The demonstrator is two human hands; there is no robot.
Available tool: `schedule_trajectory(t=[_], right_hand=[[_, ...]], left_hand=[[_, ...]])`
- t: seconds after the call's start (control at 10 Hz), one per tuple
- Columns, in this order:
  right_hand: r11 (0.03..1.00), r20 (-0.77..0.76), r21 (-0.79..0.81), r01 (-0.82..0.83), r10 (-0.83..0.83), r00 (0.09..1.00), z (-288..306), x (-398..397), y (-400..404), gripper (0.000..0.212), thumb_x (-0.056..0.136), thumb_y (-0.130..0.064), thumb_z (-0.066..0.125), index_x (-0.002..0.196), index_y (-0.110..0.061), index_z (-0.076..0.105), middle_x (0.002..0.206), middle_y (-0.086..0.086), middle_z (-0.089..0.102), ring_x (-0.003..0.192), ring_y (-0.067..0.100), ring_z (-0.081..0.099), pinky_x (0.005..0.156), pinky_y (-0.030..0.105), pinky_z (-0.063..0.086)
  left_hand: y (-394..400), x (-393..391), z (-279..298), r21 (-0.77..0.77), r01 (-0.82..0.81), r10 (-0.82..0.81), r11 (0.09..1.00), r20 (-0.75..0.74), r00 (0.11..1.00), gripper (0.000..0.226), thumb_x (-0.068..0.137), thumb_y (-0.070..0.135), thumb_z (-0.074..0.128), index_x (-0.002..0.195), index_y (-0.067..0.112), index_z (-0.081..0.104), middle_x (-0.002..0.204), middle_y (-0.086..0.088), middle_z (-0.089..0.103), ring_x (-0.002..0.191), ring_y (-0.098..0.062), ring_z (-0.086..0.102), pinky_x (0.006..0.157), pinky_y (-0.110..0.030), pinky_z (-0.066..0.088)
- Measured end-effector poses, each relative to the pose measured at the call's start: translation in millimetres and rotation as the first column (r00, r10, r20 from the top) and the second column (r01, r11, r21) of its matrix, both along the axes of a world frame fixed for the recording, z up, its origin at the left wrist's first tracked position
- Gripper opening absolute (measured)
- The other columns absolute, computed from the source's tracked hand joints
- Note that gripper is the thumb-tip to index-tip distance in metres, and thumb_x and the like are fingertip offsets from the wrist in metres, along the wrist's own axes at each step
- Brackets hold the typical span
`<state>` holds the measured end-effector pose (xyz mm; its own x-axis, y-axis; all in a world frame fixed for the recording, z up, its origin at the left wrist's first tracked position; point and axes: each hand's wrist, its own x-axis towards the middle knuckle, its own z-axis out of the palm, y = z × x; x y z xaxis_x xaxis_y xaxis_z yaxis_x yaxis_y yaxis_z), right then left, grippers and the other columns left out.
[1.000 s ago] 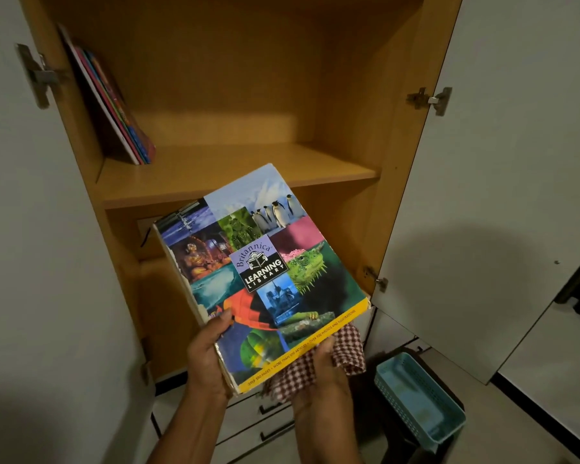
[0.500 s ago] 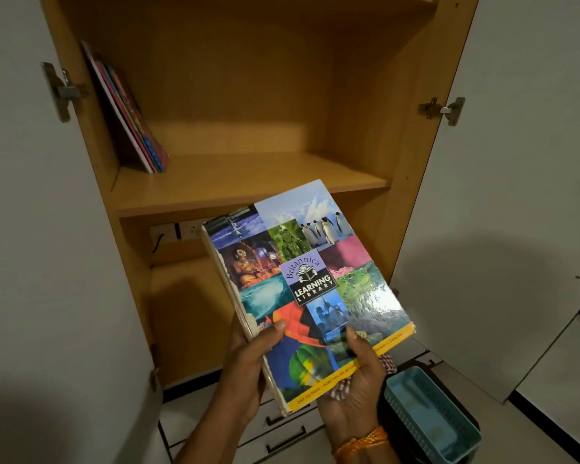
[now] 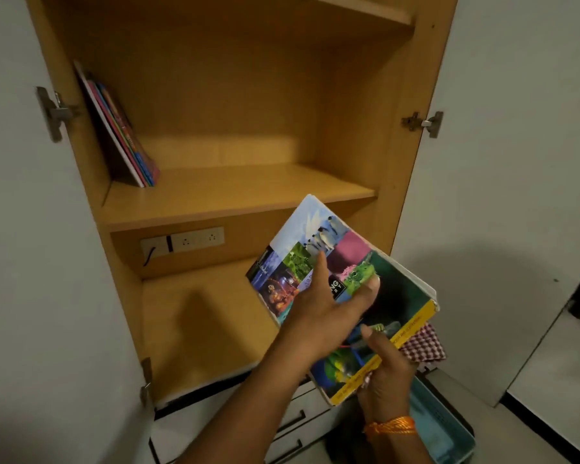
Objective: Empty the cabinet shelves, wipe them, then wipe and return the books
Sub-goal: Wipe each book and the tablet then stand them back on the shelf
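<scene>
While the right hand [image 3: 387,373] gripped the book [image 3: 395,293] and cloth [image 3: 422,341] at the near yellow edge before the cabinet [image 3: 365,135], long axis running up-left, cover up, the left hand [image 3: 329,306], earlier clasping the left edge, lay open across the cover.

At your 9 o'clock, a white socket panel [image 3: 182,243] sits on the wooden back wall, a black cable [image 3: 149,256] hanging from its left end. At 5 o'clock, a light-blue plastic basket [image 3: 449,430] rests beside white drawers [image 3: 292,426] with black handles.
</scene>
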<state>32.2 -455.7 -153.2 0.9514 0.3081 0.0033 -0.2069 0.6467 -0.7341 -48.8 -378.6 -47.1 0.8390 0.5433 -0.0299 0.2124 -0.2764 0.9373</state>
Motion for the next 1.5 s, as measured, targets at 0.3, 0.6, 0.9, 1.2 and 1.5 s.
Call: schedule_trajectory(t=[0.3,0.6,0.9,1.2,1.5], right_hand=[[0.887,0.661,-0.395,0.238,0.094,0.745,9.6,25.5,-29.3,0.064,0.052,-0.032,0.088,0.112,-0.015,0.071,0.099,-0.001,0.077,0.087,0.02,0.075,0.069,0.038,0.062],[0.707,0.767,-0.203,0.677,0.545,-0.339,43.7,41.3,-39.6,0.068,0.072,-0.051,0.065,0.128,-0.012,0.063,0.119,0.008,0.072,0.105,0.022,0.07,0.093,0.037,0.058],[0.578,0.504,-0.44,0.688,0.793,-0.343,28.6,40.6,-49.2,0.084,0.08,-0.066,0.062,0.148,-0.022,0.044,0.149,0.002,0.051,0.14,0.018,0.045,0.12,0.041,0.027],[0.774,0.86,-0.417,0.477,0.166,0.482,36.3,15.7,-26.6,0.022,0.094,-0.026,0.05,0.104,-0.043,0.06,0.089,-0.022,0.071,0.078,-0.006,0.067,0.063,0.005,0.048],[0.62,0.819,-0.567,0.543,0.493,0.292,4.2,-24.0,31.7,0.054,0.085,-0.028,0.05,0.139,-0.032,0.057,0.15,-0.009,0.05,0.145,0.02,0.039,0.118,0.053,0.033]], left_hand=[[50.5,10.6,16.9,-0.681,0.058,0.059,0.73,0.148,0.987,0.129,0.043,0.101,0.057,0.15,0.035,0.034,0.146,-0.02,0.05,0.126,-0.048,0.055,0.085,-0.073,0.05],[64.0,1.3,-50.8,-0.849,-0.08,0.298,0.523,0.094,0.95,0.084,0.078,0.082,0.059,0.119,0.009,0.06,0.124,-0.008,0.064,0.1,-0.034,0.068,0.104,-0.058,0.048],[49.6,-4.5,-83.8,-0.824,-0.173,0.415,0.539,0.081,0.906,0.04,0.087,0.013,0.059,0.122,-0.005,0.065,0.096,-0.022,0.073,0.071,-0.031,0.069,0.066,-0.036,0.053],[79.5,-19.8,-120.5,-0.693,-0.204,0.386,0.692,0.116,0.915,0.008,0.09,-0.001,0.066,0.088,-0.008,0.068,0.07,-0.01,0.073,0.05,-0.004,0.065,0.07,-0.022,0.058],[46.4,-61.4,-136.5,-0.827,-0.108,0.449,0.552,0.185,0.874,0.035,0.1,-0.016,0.027,0.119,-0.017,0.057,0.063,-0.009,0.071,0.067,-0.02,0.067,0.072,-0.027,0.052]])
